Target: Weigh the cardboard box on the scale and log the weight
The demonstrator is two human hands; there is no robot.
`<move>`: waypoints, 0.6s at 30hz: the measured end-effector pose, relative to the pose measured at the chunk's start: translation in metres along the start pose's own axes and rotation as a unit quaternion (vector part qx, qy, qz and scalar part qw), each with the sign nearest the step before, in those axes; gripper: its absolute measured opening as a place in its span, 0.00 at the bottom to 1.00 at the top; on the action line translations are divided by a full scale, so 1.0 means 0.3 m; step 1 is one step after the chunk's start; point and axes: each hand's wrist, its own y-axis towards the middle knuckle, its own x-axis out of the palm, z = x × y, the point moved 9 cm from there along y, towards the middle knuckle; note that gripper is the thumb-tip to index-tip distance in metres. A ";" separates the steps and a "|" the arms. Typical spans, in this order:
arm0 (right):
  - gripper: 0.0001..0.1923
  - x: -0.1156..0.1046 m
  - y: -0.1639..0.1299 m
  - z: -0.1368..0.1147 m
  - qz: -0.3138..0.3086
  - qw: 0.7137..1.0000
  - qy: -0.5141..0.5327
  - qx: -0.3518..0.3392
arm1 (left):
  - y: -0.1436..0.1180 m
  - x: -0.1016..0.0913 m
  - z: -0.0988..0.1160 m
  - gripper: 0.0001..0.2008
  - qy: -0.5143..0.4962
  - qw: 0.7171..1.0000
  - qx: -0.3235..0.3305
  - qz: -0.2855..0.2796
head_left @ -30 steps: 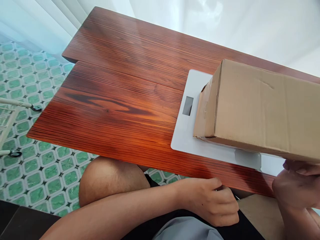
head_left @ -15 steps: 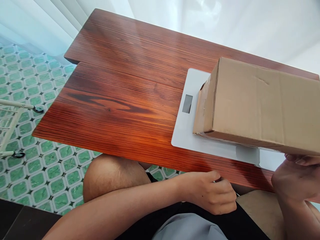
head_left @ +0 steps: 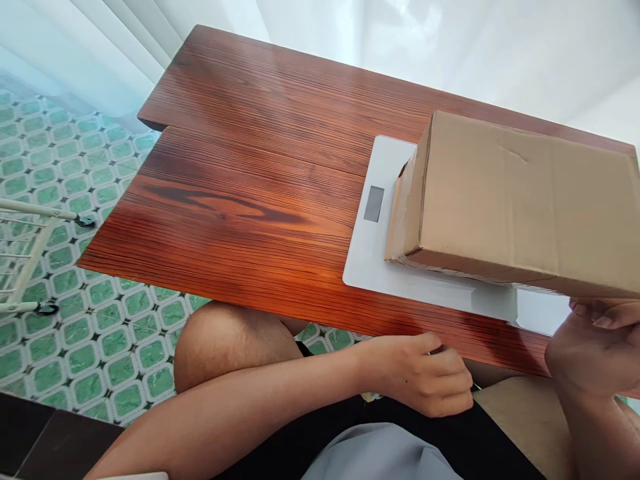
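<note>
Clearly the cardboard box [head_left: 520, 200] sat tilted at the right of the frame, its left end down on the white scale [head_left: 370, 260] and its near right edge propped from below by the right hand [head_left: 587, 353], fingers curled under it. The left hand [head_left: 425, 380] hung loosely clenched at the counter [head_left: 250, 187] edge, lower centre, grasping nothing visible. With only one hand bearing it, the box could have slid off those fingers, dropped onto the scale, or shoved the scale toward the edge.
</note>
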 end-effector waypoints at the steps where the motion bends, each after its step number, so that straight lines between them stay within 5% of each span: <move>1: 0.17 0.011 -0.001 -0.015 -0.020 1.000 0.004 -0.022 | 0.001 0.000 0.001 0.09 0.001 1.000 0.002 0.000; 18: 0.12 0.026 0.004 -0.015 -0.020 0.999 0.038 -0.014 | 0.017 -0.060 -0.028 0.09 0.029 0.999 -0.012 0.043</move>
